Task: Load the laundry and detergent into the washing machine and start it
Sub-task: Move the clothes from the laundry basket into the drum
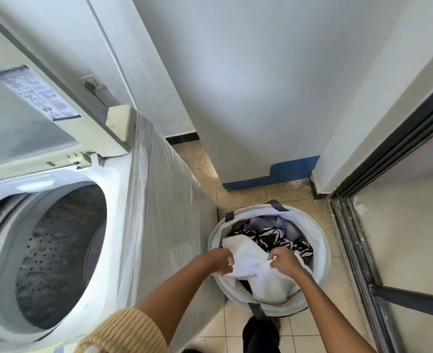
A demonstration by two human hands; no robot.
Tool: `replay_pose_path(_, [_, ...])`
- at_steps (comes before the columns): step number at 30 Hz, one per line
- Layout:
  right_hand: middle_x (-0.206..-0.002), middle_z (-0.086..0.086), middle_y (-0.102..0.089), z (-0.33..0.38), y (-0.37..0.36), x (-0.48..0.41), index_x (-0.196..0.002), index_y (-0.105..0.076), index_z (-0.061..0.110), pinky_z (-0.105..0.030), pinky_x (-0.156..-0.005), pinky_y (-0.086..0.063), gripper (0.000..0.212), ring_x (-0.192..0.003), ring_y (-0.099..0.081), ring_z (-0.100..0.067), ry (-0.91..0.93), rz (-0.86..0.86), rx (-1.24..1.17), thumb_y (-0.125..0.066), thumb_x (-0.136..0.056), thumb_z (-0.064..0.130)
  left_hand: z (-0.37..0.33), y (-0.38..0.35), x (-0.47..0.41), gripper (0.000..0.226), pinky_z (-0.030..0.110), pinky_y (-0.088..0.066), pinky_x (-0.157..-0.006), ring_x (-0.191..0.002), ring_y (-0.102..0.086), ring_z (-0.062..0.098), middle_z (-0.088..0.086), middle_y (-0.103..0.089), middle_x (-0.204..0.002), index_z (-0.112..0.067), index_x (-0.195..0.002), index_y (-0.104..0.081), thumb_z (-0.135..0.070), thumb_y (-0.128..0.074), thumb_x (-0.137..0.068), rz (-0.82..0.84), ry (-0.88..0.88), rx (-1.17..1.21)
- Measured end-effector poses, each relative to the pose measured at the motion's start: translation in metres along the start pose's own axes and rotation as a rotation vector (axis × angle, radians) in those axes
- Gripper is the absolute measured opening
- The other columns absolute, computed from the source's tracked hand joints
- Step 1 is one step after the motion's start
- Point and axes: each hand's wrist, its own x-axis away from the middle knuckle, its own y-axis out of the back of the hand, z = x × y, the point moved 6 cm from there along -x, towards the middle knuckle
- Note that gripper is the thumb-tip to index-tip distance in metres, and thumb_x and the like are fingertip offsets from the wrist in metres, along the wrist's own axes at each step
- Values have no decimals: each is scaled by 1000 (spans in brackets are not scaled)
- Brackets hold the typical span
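Head view: looking down past a washer (159, 200) on the left, with its lid (26, 118) raised and the perforated drum (57, 250) open to view. Just right of it, on the tile floor (240, 324), a round basket (322, 253) with dark handles, touching or nearly touching the washer's film-wrapped side.

Reaching into the basket with both arms, a tan sleeve (126, 332) pushed up on the left one. Gripping a white cloth (256, 271) with the left hand (220, 261), fingers curled tight round its left edge. Pinching the same cloth's right edge in the right hand (284, 262), likewise closed into a fist. Stretched between the two fists, bunched, over the basket's near half. Under and behind it, still in the basket, a black-and-white patterned garment (274, 238) and blue fabric (266, 221). At far right, a dark door frame (358, 250).
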Motion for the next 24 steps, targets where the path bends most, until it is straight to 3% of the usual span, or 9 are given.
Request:
replay_pose_path(2, [-68, 8, -59, 37, 29, 35, -57, -57, 27, -16, -57, -39, 36, -73, -55, -13, 94, -7, -126, -64, -73, -5, -13, 18, 23, 38, 33, -40, -99, -123, -49, 29, 13, -51, -136, -9, -129, -52, -18, -51, -92, -51, -43, -9])
replay_pose_path(4, [-70, 5, -60, 74, 52, 73, -64, -62, 22, -9, -53, -38, 28, -66, -52, -8, 166, 16, -197, -62, -76, -4, -28, 37, 48, 39, 33, -41, -98, -122, -50, 29, 13, -53, -133, -7, -129, -51, -16, -53, -90, -124, -92, -29])
replay_pose_path(9, [-79, -2, -65, 161, 98, 160, -73, -68, 18, -14, -55, -43, 20, -67, -55, -9, 343, -59, -314, -62, -78, 0, -59, 60, 116, 58, 31, -40, -97, -120, -49, 25, 8, -50, -133, -13, -135, -41, -21, -67, -83, -247, -342, 69])
replay_pose_path(13, [-74, 0, -65, 227, 121, 218, -73, -67, 18, -14, -56, -44, 21, -66, -56, -9, 450, -171, -355, -63, -78, -2, -60, 90, 173, 38, 35, -45, -88, -105, -58, 26, 10, -62, -118, -8, -120, -54, -25, -63, -87, -573, -497, 302])
replay_pose_path(17, [-85, 1, -66, 271, 140, 264, -89, -67, 16, -18, -60, -53, 27, -61, -59, -10, 606, -321, -792, -56, -83, -9, -23, 126, 234, 37, 39, -48, -83, -94, -61, 23, 10, -65, -102, -8, -108, -61, -37, -55, -87, -781, -570, 581])
replay_pose_path(19, [-95, 1, -62, 279, 148, 281, -101, -63, 13, -19, -61, -54, 28, -69, -59, -12, 656, -465, -872, -54, -85, -8, -2, 143, 274, 28, 34, -50, -74, -86, -58, 19, 9, -65, -94, -10, -100, -62, -35, -57, -87, -844, -661, 798])
replay_pose_path(21, [-97, 3, -59, 270, 150, 287, -108, -60, 11, -16, -60, -51, 28, -77, -58, -13, 606, -653, -863, -54, -86, -5, 21, 156, 307, 7, 24, -52, -65, -78, -60, 15, 2, -66, -87, -17, -94, -61, -21, -55, -92, -837, -738, 1028])
replay_pose_path(24, [-99, -8, -60, 237, 127, 279, -97, -61, 14, -25, -62, -46, 24, -84, -55, -19, 399, -825, -890, -53, -84, -3, 62, 164, 353, 14, 29, -57, -70, -84, -67, 14, 2, -71, -95, -16, -104, -62, -18, -52, -94, -831, -839, 1257])
